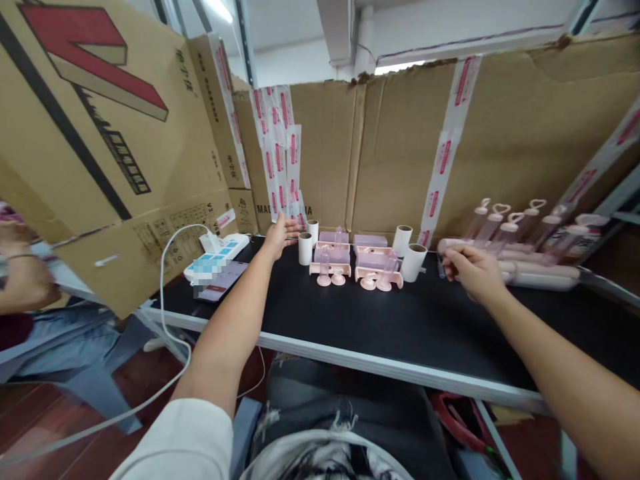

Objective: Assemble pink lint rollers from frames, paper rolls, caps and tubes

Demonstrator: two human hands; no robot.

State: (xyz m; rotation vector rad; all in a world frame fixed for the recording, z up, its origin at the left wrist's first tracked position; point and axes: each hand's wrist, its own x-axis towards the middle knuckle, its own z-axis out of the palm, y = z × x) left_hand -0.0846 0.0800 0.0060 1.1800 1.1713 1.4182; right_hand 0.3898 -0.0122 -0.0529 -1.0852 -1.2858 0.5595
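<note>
My left hand [282,237] is open, fingers stretched out, just left of two upright white cardboard tubes [305,249]. I cannot tell whether it touches them. Over on the right, my right hand [475,268] has its fingers curled together by the end of a pale pink roll [543,274]; whatever they pinch, if anything, is hidden. Between the hands stand two groups of pink bracket-like pieces [379,272] with lavender blocks [370,241] behind them. Clear pink tubes with round bases [324,268] stand in front. Two more white cardboard tubes [414,263] are beside the right group.
Several clear pink tubes with heart-shaped handles [509,230] stand at the right by the pink rolls. A power strip [217,257] and a phone [223,281] lie left on the black tabletop [350,323]. Cardboard walls [400,147] enclose the back. Another person's arm [25,273] is far left.
</note>
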